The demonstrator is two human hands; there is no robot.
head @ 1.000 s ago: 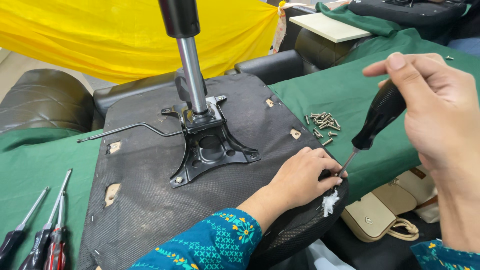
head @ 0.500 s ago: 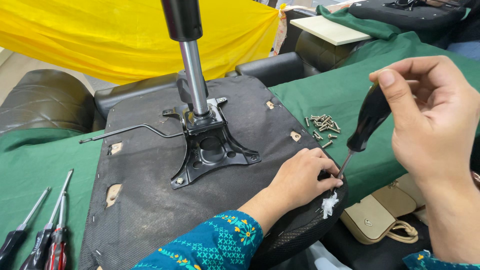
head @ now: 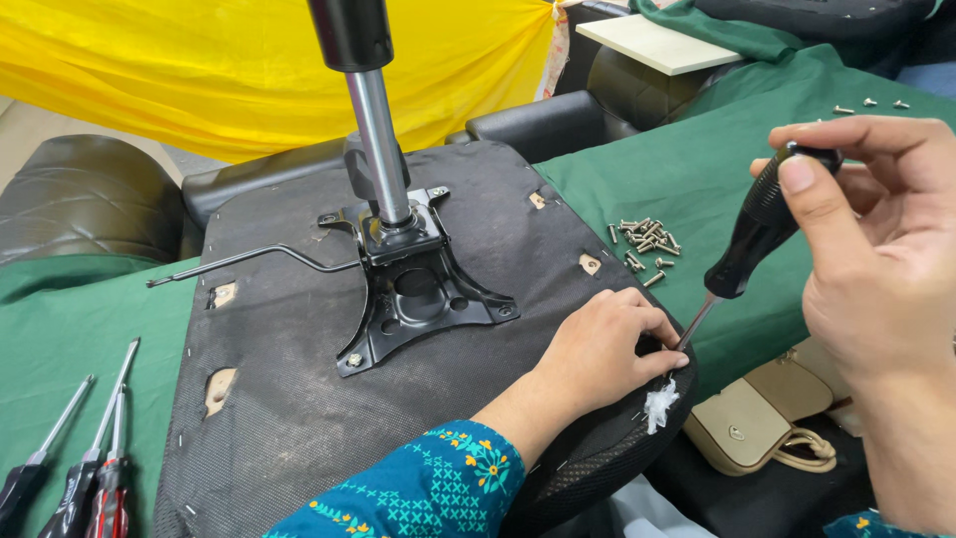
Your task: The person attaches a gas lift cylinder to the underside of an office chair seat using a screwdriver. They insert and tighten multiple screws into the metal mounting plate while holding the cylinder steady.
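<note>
Since the frame 0.5 s ago the right hand point(head: 876, 269) has barely shifted: still high on the right side, fingers curled tight round the ribbed black handle of the screwdriver point(head: 757, 234), thumb now pressed on the handle's top end. The slim steel shaft slants down-left, w/ its tip at the right edge of the upturned black chair seat point(head: 299, 399), just beside the left hand's fingertips.

Left hand point(head: 597, 354) lies flat, knuckles up, on the seat's coarse black mesh fabric, fingers bent over the rim; can't tell if it pinches anything. A tuft of white stuffing point(head: 659, 406) pokes out just below it. Sleeve is teal w/ embroidered yellow & white pattern.

Seat rests underside-up on the green cloth-covered tabletop point(head: 697, 179). Bolted near its centre: a black stamped-metal mounting plate point(head: 418, 299), four splayed feet, w/ a shiny chrome gas cylinder point(head: 378, 149) rising upright from it & a thin bent lever rod point(head: 249, 261) running out left.

Small heap of silver screws point(head: 645, 239) on the cloth near the seat's right edge. Three screwdrivers w/ red & black handles point(head: 80, 468) lie bottom left. Beige handbag point(head: 757, 428) sits low at right.
</note>
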